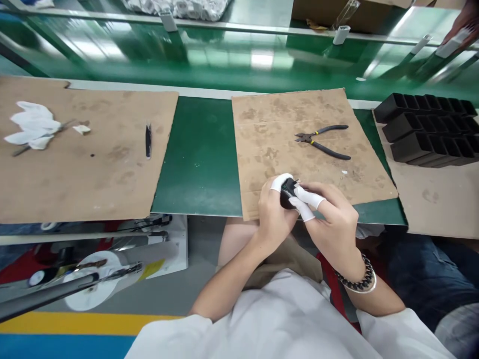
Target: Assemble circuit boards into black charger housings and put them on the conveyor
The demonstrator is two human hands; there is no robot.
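Note:
A small black part (287, 193) is held between both hands above the front edge of the middle cardboard sheet (262, 149). My left hand (275, 209) wraps its fingers round the part from the left, with a white cover on one finger. From the right, my right hand (329, 209) pinches the part with white-covered thumb and finger. Metal bits stick out at its top, too small to tell apart. Beyond my hands, cutting pliers (309, 137) with dark handles lie spread on the cardboard.
Black rectangular boxes (415, 140) stand in rows at the right. Dark tweezers (148, 141) and white finger covers (33, 124) lie on the left cardboard (112, 184). Behind runs a green conveyor (224, 65) with white pieces; another person's hand (466, 25) is at the far right.

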